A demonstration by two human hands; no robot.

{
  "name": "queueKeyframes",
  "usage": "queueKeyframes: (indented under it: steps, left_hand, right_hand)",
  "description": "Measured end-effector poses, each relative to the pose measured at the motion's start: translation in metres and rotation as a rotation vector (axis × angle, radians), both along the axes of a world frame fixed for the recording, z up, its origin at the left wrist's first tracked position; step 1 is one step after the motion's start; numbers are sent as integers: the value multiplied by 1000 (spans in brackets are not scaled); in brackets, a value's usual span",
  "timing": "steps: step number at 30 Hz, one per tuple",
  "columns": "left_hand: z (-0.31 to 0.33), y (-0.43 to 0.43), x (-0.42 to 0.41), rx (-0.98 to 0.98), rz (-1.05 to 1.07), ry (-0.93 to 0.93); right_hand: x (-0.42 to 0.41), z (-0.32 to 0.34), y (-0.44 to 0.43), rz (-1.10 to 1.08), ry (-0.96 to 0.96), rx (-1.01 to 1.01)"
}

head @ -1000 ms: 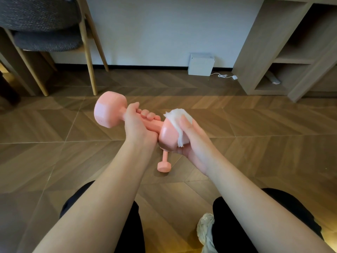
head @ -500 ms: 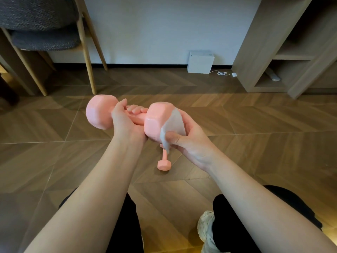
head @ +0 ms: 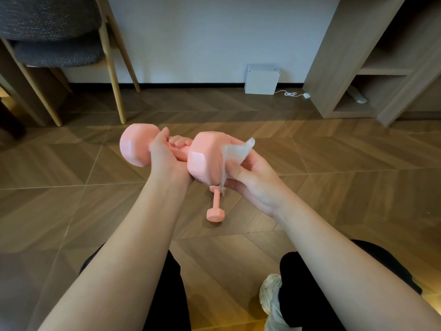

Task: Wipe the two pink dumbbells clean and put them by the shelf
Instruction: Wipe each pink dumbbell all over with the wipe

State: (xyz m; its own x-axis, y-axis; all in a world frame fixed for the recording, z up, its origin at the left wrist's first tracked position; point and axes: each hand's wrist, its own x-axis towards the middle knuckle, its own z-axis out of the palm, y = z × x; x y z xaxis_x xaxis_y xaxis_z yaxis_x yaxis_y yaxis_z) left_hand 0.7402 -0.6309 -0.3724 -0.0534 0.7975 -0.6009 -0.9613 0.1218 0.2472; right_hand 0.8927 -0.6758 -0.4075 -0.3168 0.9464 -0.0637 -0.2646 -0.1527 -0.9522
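A pink dumbbell (head: 205, 156) is held level above the floor, and my left hand (head: 167, 158) is wrapped around its handle between the two heads. My right hand (head: 250, 177) pinches a white wipe (head: 235, 151) against the outer face of the dumbbell's right head. The second pink dumbbell (head: 216, 207) lies on the wooden floor just below, its far end hidden behind the held one. The wooden shelf unit (head: 346, 68) stands at the back right against the wall.
A wooden chair with grey cushions (head: 62, 53) stands at the back left. A white box (head: 261, 79) with a white cable (head: 292, 94) sits by the wall. My knees in black trousers and one pale shoe (head: 272, 297) fill the bottom.
The held dumbbell has tilted down to level and turned. My right hand has slid the wipe from the top of the right head around to its outer side.
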Motion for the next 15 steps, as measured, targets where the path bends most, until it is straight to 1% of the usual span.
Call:
queueKeyframes:
  steps: [3,5,8,9,11,13,15]
  left_hand:
    - [-5,2,-1,-64,-54,62]
    - [-10,2,-1,-102,-117,102]
    - [-13,1,5,-79,-319,285]
    - [-13,0,8,-98,-338,287]
    - [-11,2,11,-166,-298,220]
    - [-7,3,12,-189,-262,213]
    - [-7,3,10,-163,-256,226]
  right_hand:
    - [0,1,-1,-6,-165,121]
    - [-3,3,-2,-39,-206,154]
    - [-11,6,-3,-132,-227,193]
    - [-13,8,-4,-175,-238,197]
    - [-14,9,-2,-210,-279,193]
    - [-10,9,-2,-179,-326,180]
    - [-1,8,-3,-112,-338,159]
